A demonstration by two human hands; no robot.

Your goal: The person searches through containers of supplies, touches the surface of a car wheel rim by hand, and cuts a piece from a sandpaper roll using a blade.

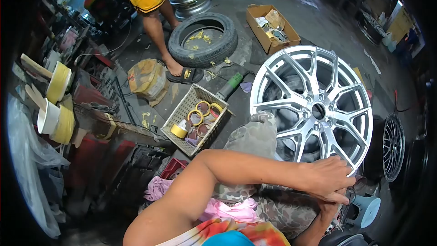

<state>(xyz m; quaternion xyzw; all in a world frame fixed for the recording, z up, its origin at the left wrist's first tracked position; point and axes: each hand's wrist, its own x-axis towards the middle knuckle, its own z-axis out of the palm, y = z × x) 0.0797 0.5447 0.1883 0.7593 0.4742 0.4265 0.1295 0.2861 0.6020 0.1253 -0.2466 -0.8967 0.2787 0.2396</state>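
A silver multi-spoke alloy wheel (314,98) leans tilted against my knees, its spoked face towards me. My left hand (328,178) is at the wheel's lower edge, fingers bent and closed together. Whatever is between those fingers, if anything, is hidden. Just below it, close together, is my right hand (328,207), mostly covered by the left hand; its fingers do not show clearly. Camouflage trousers (250,139) cover my legs beside the wheel. A pink cloth (230,210) lies on my lap.
A plastic basket (170,133) holds tape rolls, near a green-bodied power tool (233,85). Behind are a tire (180,51), a cardboard box (257,29) and a standing person (152,23). A light-blue stool (368,210) and dark wheel (393,148) stand right; tape-wrapped cups (48,116) left.
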